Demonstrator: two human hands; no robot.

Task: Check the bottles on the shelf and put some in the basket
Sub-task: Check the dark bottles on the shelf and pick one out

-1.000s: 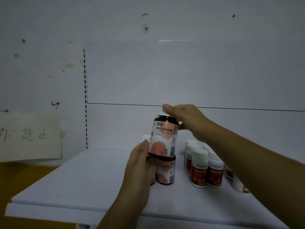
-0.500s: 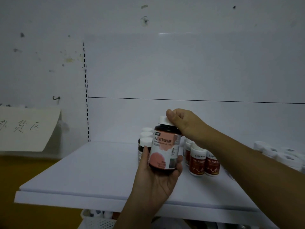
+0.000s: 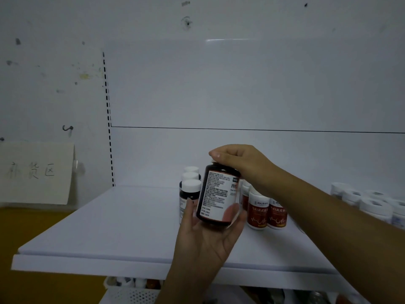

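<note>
I hold a dark brown bottle (image 3: 217,195) above the white shelf (image 3: 122,218). Its label side with small printed text faces me. My left hand (image 3: 208,235) cups its base from below. My right hand (image 3: 238,161) grips the cap from above and hides it. Behind the held bottle stand three dark bottles with white caps (image 3: 190,191). To its right stand white bottles with red labels (image 3: 268,212). A white perforated basket (image 3: 131,291) shows below the shelf's front edge, with several bottles in it.
More white-capped bottles (image 3: 368,202) crowd the shelf's far right behind my right forearm. A paper sign with handwriting (image 3: 35,172) hangs on the wall at left. A slotted upright (image 3: 107,119) marks the shelf's left rear corner.
The bottle has been lifted off the shelf and turned, so its pink front label now faces right and the printed text faces me. My left hand has moved under its base.
</note>
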